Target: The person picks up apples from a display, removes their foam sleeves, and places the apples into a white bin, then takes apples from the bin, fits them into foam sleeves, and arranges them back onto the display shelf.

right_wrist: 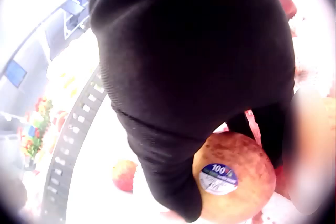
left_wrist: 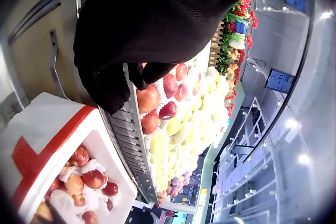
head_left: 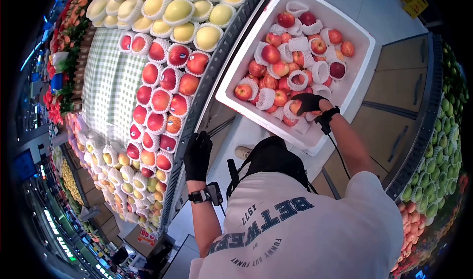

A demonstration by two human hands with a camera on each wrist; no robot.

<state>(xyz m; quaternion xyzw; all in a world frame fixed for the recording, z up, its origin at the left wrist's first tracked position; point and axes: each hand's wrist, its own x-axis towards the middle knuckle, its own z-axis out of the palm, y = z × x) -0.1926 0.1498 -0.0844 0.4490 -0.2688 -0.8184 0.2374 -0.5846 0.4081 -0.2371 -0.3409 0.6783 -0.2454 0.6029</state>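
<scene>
My right hand [head_left: 309, 103], in a black glove, reaches into the near side of a white foam box [head_left: 231, 98] of red apples. Its thumb and fingers grip a yellowish-red apple [right_wrist: 239, 179], which bears a round blue-and-white sticker in the right wrist view. White foam net sleeves [head_left: 266, 98] lie among the loose apples [head_left: 280, 98]. My gloved left hand [head_left: 198, 156] is at the grey slotted edge [left_wrist: 128, 134] of the fruit stand, fingers loosely bent and holding no fruit. Sleeved apples [head_left: 160, 100] sit in rows just beside it.
Pale yellow fruit in foam nets [head_left: 178, 12] fills the stand's far end, next to a green checked cloth [head_left: 108, 82]. Green fruit [head_left: 433, 170] stands on a display at right, above brown cabinets [head_left: 394, 97]. A yellow floor sign [head_left: 414, 5] stands beyond the box.
</scene>
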